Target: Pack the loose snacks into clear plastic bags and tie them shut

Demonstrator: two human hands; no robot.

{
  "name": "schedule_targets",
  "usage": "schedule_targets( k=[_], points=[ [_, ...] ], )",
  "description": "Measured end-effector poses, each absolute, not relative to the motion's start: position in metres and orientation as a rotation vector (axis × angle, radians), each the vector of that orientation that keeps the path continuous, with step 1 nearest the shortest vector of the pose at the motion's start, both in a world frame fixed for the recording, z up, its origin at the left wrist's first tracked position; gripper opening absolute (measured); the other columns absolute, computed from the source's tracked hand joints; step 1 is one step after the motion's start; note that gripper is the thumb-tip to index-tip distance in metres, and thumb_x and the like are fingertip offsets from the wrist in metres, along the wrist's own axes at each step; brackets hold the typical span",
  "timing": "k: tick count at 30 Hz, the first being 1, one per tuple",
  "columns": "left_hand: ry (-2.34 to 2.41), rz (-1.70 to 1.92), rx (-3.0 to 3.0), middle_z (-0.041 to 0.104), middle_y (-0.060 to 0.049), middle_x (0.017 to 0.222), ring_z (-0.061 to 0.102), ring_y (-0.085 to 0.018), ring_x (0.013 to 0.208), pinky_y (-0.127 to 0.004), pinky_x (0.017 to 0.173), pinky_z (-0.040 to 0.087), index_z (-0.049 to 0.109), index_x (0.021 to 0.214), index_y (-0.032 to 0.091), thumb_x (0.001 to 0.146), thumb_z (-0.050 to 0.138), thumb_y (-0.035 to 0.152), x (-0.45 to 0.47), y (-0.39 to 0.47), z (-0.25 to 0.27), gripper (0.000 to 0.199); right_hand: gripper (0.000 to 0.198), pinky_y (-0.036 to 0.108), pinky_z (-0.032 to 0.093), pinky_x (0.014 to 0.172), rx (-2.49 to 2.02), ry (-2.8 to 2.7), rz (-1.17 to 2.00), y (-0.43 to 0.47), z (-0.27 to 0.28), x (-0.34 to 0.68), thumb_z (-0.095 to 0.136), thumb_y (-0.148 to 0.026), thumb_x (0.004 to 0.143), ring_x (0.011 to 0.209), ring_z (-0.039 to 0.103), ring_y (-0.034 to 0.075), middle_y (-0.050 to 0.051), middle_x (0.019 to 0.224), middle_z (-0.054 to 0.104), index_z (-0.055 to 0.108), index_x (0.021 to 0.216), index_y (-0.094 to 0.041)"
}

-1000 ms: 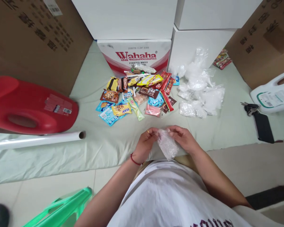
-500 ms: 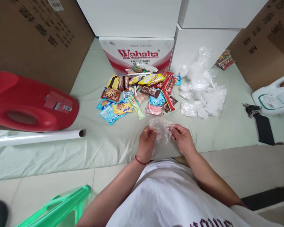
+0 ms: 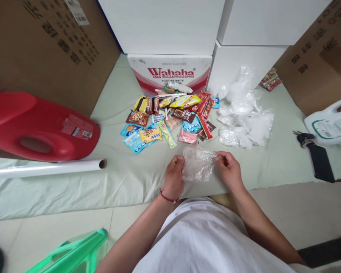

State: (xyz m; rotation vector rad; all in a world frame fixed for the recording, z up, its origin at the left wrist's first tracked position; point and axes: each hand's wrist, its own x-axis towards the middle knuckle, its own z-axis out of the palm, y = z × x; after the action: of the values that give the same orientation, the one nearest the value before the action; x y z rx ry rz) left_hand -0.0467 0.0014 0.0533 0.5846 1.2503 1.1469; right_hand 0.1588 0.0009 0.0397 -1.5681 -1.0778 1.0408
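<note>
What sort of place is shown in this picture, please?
Perhaps a storage corner in a home or small shop: a cloth-covered surface bears wrapped snacks and a heap of clear plastic bags, with a Wahaha carton behind the snacks.

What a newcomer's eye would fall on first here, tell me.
Likely the big red jug at the left edge, then the colorful snack packets heaped before the Wahaha box. The crumpled clear bags lie to the packets' right. In the near middle, the left hand and right hand hold a clear plastic bag between them.
</note>
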Motion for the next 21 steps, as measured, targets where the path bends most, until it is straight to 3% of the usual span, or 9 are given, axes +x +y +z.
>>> schedule_targets(
  k=[3,8,11,15,18,21],
  points=[
    [1.198,1.164,0.537,0.040,0.005,0.070,0.038,-0.012,0.062,-0.025,0.057,0.036,0.048,0.081,0.024,0.081,0.074,0.057,-0.048,0.004,0.055,0.042,0.018,0.027,0.044,0.065,-1.470,-1.314,0.930,0.000,0.054,0.152,0.067,-0.038,0.094,0.067,0.050,0.013,0.000,0.082,0.060,0.072,0.101,-0.022],
    [1.126,1.185,0.445,0.046,0.005,0.074,0.047,-0.011,0.061,-0.024,0.057,0.041,0.051,0.090,0.025,0.079,0.076,0.051,-0.053,0.011,0.054,0.038,0.010,0.029,0.047,0.061,-1.314,-1.611,0.709,-0.009,0.078,0.134,0.062,-0.027,0.099,0.068,0.055,0.014,0.004,0.091,0.063,0.071,0.105,-0.026],
    [1.091,1.213,0.432,0.051,0.005,0.077,0.053,-0.011,0.065,-0.025,0.061,0.045,0.052,0.092,0.025,0.076,0.078,0.047,-0.055,0.013,0.054,0.037,0.014,0.029,0.050,0.061,-1.224,-1.759,0.663,-0.014,0.078,0.126,0.060,-0.023,0.100,0.069,0.058,0.014,0.005,0.098,0.066,0.070,0.110,-0.027],
    [1.052,1.224,0.433,0.057,0.004,0.081,0.057,-0.012,0.070,-0.025,0.065,0.047,0.054,0.093,0.025,0.073,0.080,0.042,-0.054,0.012,0.053,0.037,0.025,0.033,0.057,0.075,-1.168,-1.938,0.630,-0.011,0.070,0.118,0.062,-0.026,0.099,0.091,0.067,0.019,0.010,0.117,0.067,0.070,0.123,-0.028],
    [1.032,1.218,0.421,0.057,0.006,0.077,0.054,-0.010,0.065,-0.023,0.062,0.045,0.054,0.096,0.024,0.070,0.085,0.041,-0.053,0.011,0.053,0.043,0.019,0.033,0.055,0.076,-1.155,-2.022,0.667,-0.003,0.067,0.115,0.059,-0.027,0.100,0.089,0.067,0.020,0.009,0.105,0.071,0.075,0.111,-0.027],
    [1.026,1.203,0.388,0.056,0.008,0.071,0.052,-0.008,0.059,-0.022,0.058,0.042,0.053,0.098,0.023,0.070,0.088,0.042,-0.054,0.010,0.054,0.049,0.016,0.029,0.050,0.066,-1.194,-1.866,0.907,0.002,0.065,0.113,0.061,-0.031,0.099,0.073,0.061,0.016,0.004,0.085,0.068,0.076,0.098,-0.024]
  ],
)
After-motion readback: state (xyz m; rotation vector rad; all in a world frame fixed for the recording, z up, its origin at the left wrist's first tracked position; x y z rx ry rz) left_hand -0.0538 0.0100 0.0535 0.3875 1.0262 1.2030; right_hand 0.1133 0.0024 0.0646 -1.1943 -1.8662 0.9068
